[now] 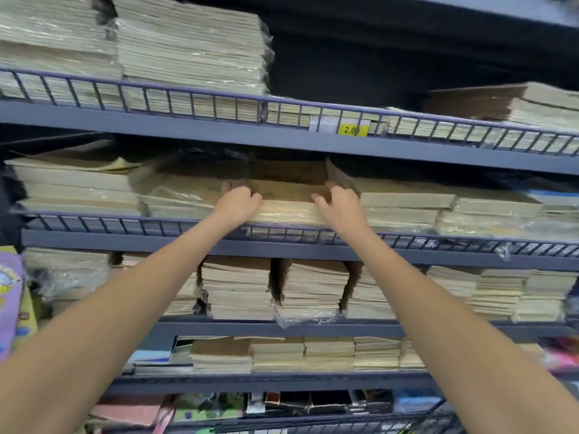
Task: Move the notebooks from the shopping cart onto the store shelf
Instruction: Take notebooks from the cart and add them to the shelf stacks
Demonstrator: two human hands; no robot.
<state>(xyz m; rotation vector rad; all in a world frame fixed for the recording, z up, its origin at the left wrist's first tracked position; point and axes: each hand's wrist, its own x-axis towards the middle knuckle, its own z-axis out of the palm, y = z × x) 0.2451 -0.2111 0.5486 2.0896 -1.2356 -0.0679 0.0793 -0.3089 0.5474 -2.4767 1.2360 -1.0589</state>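
A stack of brown-covered notebooks (288, 195) lies on the second shelf (282, 247) of the blue-grey store rack, in the middle. My left hand (238, 202) grips the stack's left front corner. My right hand (340, 203) grips its right front corner. Both arms reach up and forward over the wire rail (156, 227). The stack rests on plastic-wrapped notebook bundles (288, 214). The shopping cart is out of view, apart from dark wire (313, 429) at the bottom edge.
Notebook stacks (75, 186) fill the shelf on both sides. The upper shelf (219, 136) carries tall wrapped bundles (188, 48) and a yellow price tag (351, 130). Lower shelves hold more notebook piles (238, 289) and coloured books (9, 292).
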